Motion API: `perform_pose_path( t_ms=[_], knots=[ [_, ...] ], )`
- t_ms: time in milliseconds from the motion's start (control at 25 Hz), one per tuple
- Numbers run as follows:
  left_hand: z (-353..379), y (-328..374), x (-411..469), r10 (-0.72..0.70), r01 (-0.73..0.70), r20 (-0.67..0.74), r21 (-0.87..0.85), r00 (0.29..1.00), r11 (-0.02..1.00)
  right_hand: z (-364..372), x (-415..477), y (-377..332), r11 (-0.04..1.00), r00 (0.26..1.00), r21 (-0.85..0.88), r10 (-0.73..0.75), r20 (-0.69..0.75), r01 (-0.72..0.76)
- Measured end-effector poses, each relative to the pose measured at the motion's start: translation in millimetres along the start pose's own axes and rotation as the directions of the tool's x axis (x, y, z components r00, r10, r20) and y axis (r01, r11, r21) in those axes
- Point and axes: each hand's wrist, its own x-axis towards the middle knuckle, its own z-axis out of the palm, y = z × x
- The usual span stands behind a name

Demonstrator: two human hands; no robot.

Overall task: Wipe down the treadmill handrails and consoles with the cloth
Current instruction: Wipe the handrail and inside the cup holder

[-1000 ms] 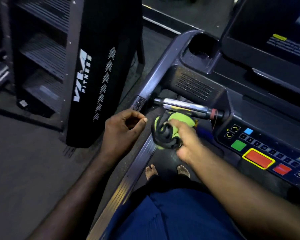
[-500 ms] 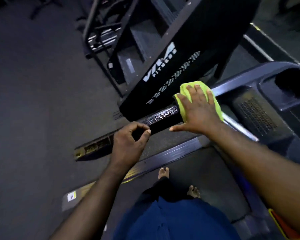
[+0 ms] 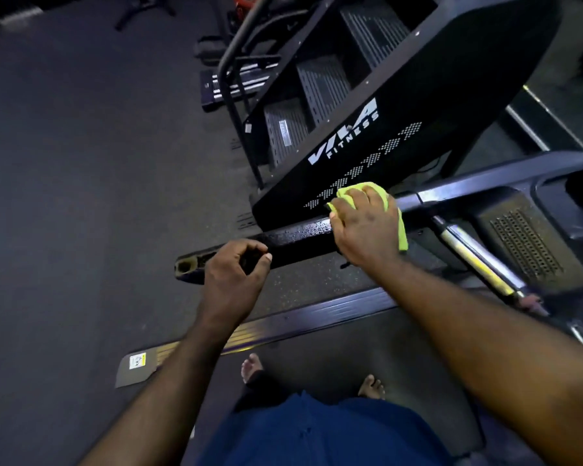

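Observation:
A yellow-green cloth (image 3: 401, 230) is wrapped over the black textured treadmill handrail (image 3: 300, 237), which runs from lower left to upper right. My right hand (image 3: 364, 227) lies on top of the cloth, fingers curled over it and the rail, thumb on the near side. My left hand (image 3: 233, 274) hovers in front of the rail's open end with loosely curled fingers and holds nothing. Part of the console (image 3: 525, 243), with a speaker grille and a cup holder, shows at the right edge.
A black Viva Fitness stair climber (image 3: 367, 129) stands close behind the handrail. A silver grip bar (image 3: 472, 257) slants down from the console. My bare feet stand on the treadmill belt (image 3: 350, 348), beside its side rail (image 3: 300, 317). Dark gym floor lies to the left.
My right hand carried the cloth from beside the silver grip bar up onto the handrail, and its fingers now curl over it. The view swung left. My left hand kept its pose.

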Motion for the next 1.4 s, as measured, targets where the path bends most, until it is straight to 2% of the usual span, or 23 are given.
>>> perform_pose_path(
  t_ms=[80, 120, 160, 200, 280, 320, 360, 440, 480, 520, 560, 600, 680, 720, 760, 800, 880, 920, 1040, 1160, 1280, 1360, 1400],
  knots=[
    [-4.7, -12.7, 12.6, 0.077, -0.078, 0.043, 0.023, 0.996, 0.997, -8.2, 1.5, 33.7, 0.958, 0.959, -0.040, -0.283, 0.011, 0.284],
    [-8.9, -23.6, 19.1, 0.104, -0.106, 0.051, 0.033, 0.993, 0.994, -14.0, 6.5, 49.5, 0.954, 0.956, -0.056, -0.295, 0.000, 0.294],
    [-14.7, -37.0, 25.9, 0.123, -0.125, 0.056, 0.039, 0.991, 0.991, -15.4, 11.1, 57.9, 0.978, 0.977, -0.062, -0.204, -0.054, 0.201],
    [-21.1, -52.1, 32.3, 0.135, -0.137, 0.061, 0.041, 0.989, 0.990, -12.4, 9.6, 52.5, 0.998, 0.994, -0.054, -0.018, -0.109, 0.012],
    [-36.2, -82.6, 42.0, 0.145, -0.147, 0.056, 0.028, 0.988, 0.989, 4.8, 3.7, -5.9, 0.923, 0.908, 0.052, 0.384, -0.165, -0.381],
    [-42.4, -94.7, 45.4, 0.146, -0.147, 0.062, 0.017, 0.987, 0.989, 14.2, -0.9, -44.1, 0.897, 0.882, 0.078, 0.442, -0.163, -0.435],
    [-47.2, -103.2, 50.5, 0.157, -0.157, 0.074, 0.002, 0.985, 0.988, 22.7, -5.2, -67.2, 0.928, 0.914, 0.057, 0.372, -0.164, -0.368],
    [-58.7, -119.7, 61.9, 0.217, -0.215, 0.135, -0.030, 0.967, 0.976, 26.0, -12.0, -67.9, 0.999, 0.997, -0.006, 0.044, -0.057, -0.045],
    [-63.9, -128.4, 66.8, 0.252, -0.251, 0.182, -0.029, 0.950, 0.967, 17.4, -7.5, -50.4, 0.993, 0.994, -0.035, -0.109, -0.008, 0.109],
    [-68.4, -138.7, 71.8, 0.272, -0.274, 0.225, -0.025, 0.936, 0.961, 7.7, -0.3, -34.0, 0.984, 0.985, -0.051, -0.170, 0.024, 0.171],
    [-71.5, -148.8, 76.1, 0.274, -0.278, 0.260, -0.022, 0.926, 0.960, 0.3, 9.0, -23.7, 0.994, 0.995, -0.048, -0.095, 0.026, 0.096],
    [-73.9, -159.0, 79.3, 0.261, -0.267, 0.286, -0.019, 0.922, 0.963, -2.4, 12.5, -25.3, 0.996, 0.996, -0.022, 0.090, 0.005, -0.090],
    [-79.0, -173.6, 81.3, 0.201, -0.210, 0.303, -0.002, 0.932, 0.978, 13.6, 5.2, -77.2, 0.896, 0.893, -0.001, 0.442, -0.087, -0.444],
    [-82.2, -178.6, 82.3, 0.177, -0.186, 0.305, 0.001, 0.936, 0.983, 23.9, -1.6, -112.6, 0.884, 0.880, 0.000, 0.466, -0.091, -0.468],
    [-84.2, -182.3, 82.0, 0.165, -0.173, 0.311, -0.004, 0.936, 0.985, 28.8, -12.2, -135.6, 0.924, 0.923, -0.017, 0.380, -0.065, -0.382],
    [-86.4, -185.8, 80.8, 0.156, -0.164, 0.323, -0.002, 0.934, 0.986, 29.1, -22.0, -141.4, 0.978, 0.978, -0.023, 0.206, -0.016, -0.206],
    [-90.3, -189.4, 76.9, 0.129, -0.139, 0.346, 0.004, 0.929, 0.990, 8.9, -16.0, -112.7, 0.997, 0.995, -0.018, -0.067, 0.073, 0.069],
    [-93.0, -192.3, 75.9, 0.124, -0.129, 0.355, -0.009, 0.927, 0.992, -0.1, -6.3, -95.4, 0.997, 0.994, -0.001, -0.072, 0.084, 0.072],
    [-100.1, -201.9, 75.2, 0.148, -0.137, 0.404, -0.056, 0.903, 0.989, 1.0, 12.5, -75.0, 0.961, 0.962, 0.033, 0.273, -0.001, -0.273],
    [-101.6, -213.2, 83.5, 0.185, -0.181, 0.422, -0.051, 0.888, 0.982, 27.5, 7.0, -145.4, 0.921, 0.913, 0.017, 0.388, -0.129, -0.389],
    [-106.2, -216.5, 97.4, 0.240, -0.213, 0.453, -0.111, 0.859, 0.971, 31.3, -15.4, -199.5, 0.993, 0.992, 0.015, 0.119, -0.036, -0.119],
    [-106.8, -220.0, 107.0, 0.295, -0.253, 0.483, -0.151, 0.825, 0.955, 26.2, -11.1, -171.9, 0.986, 0.985, -0.002, -0.164, 0.050, 0.164],
    [-108.8, -221.2, 110.8, 0.298, -0.253, 0.504, -0.157, 0.811, 0.955, 22.3, -4.7, -152.2, 0.973, 0.970, -0.017, -0.228, 0.085, 0.230]
  ],
)
